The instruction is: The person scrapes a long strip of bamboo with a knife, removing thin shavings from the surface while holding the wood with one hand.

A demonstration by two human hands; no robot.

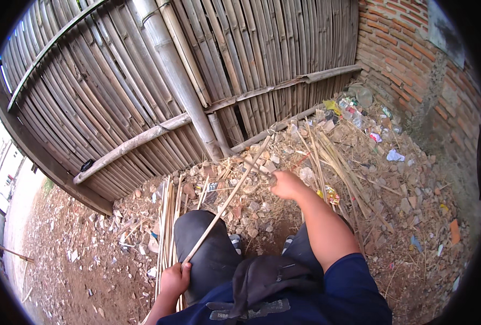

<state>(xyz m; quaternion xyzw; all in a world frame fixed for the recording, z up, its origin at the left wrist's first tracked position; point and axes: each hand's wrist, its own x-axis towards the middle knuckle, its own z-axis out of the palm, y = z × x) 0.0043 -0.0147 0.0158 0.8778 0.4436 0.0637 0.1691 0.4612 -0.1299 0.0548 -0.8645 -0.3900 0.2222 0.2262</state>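
My left hand (174,279) is closed around the lower end of a long, pale bamboo strip (218,215), beside my left knee. The strip slants up and away to the right, over my left thigh, toward the bamboo wall. In front of my right knee, my right hand (286,185) grips what looks like a knife (259,170), its dark narrow blade pointing left and crossing the strip near the far end. The blade's edge is too small to make out. A bundle of split bamboo strips (166,222) lies by my left leg, partly hidden by my left hand and knee.
A bamboo wall (126,81) stands ahead, with a thick post (178,76). A brick wall (397,54) rises on the right. More bamboo strips (338,162) lie right of centre. Rubble and litter, including a white scrap (395,155), cover the ground.
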